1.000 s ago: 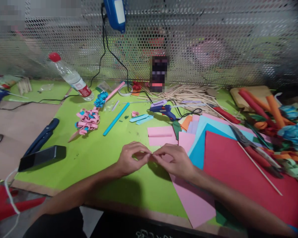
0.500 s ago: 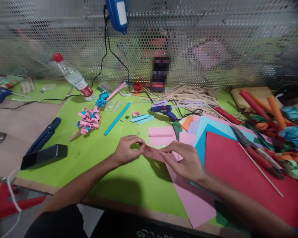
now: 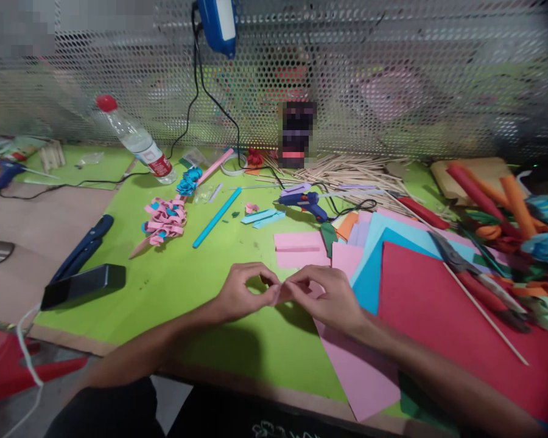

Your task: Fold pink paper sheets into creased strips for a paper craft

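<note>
Where left hand (image 3: 244, 293) and right hand (image 3: 331, 297) nearly meet, fingertips pinching a pink strip (image 3: 281, 296), green tabletop (image 3: 173, 277) below.

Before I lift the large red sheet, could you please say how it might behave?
The red sheet looks thin, so it would probably be light and flex easily. The stick lying on it might slide off if it tilted.

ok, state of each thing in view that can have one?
Left hand: pinched on pink strip
Right hand: pinched on same strip
Pink strip: held between both hands; shape mostly hidden
Bottle: capped, standing
Glue gun: lying down; power unclear
Pink paper curls: bunched, lying down
Red-handled tool: lying on papers; open or shut unclear
Red sheet: lying flat
</note>
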### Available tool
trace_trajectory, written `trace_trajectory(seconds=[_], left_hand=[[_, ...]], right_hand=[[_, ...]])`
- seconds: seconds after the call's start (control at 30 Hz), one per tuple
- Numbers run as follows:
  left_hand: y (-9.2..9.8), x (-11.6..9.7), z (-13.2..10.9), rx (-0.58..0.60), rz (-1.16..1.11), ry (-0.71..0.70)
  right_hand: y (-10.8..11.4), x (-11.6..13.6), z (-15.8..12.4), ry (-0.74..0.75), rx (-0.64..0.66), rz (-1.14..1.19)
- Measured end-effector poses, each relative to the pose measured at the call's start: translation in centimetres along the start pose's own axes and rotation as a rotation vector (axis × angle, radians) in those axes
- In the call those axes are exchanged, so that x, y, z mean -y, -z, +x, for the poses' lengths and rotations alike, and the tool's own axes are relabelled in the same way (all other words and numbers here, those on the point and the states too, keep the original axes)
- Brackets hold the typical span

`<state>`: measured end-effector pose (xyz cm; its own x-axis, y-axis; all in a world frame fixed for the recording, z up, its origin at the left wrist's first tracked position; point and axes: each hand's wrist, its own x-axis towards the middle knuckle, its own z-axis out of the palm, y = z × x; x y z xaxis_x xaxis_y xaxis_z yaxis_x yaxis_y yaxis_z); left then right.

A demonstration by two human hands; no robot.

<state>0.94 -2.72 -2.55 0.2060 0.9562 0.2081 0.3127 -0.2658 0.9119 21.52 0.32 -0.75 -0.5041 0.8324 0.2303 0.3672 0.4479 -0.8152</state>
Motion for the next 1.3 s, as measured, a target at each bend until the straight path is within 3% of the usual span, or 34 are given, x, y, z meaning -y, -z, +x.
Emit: trace_trajectory(seconds=[0.2, 0.4, 0.67, 0.83, 0.97, 1.13, 1.2, 1.3], left_hand=[[-0.4, 1.1, -0.1, -0.005, -0.025, 0.066], [-0.1, 2.5, 0.6, -0.004, -0.094, 0.147], [0.3, 2.9, 0.3, -0.077, -0.184, 0.14], [0.3, 3.4, 0.5, -0.176, -0.138, 0.133], [0.4, 2.9, 0.6, -0.114, -0.105, 0.098], [0.2, 2.1, 0.3, 0.057, 0.037, -0.137], [0.1, 2.1, 0.2, 0.024, 0.027, -0.084], [0.2, 2.6, 0.1, -0.068, -0.075, 0.116]], right_hand=[[0.8, 0.7, -0.2, -0.014, -0.021, 0.06], [2.9, 0.0, 0.6, -0.126, -0.385, 0.26], [0.7, -1.0, 1.2, -0.266, -0.115, 0.355], [1.0, -1.6, 1.5, -0.331, 0.07, 0.458], [0.9, -2.0, 1.5, -0.328, 0.02, 0.465], [0.5, -1.7, 1.3, -0.298, -0.046, 0.382], [0.5, -1.5, 1.3, -0.273, -0.04, 0.349], [0.7, -1.4, 1.2, -0.233, -0.004, 0.328]])
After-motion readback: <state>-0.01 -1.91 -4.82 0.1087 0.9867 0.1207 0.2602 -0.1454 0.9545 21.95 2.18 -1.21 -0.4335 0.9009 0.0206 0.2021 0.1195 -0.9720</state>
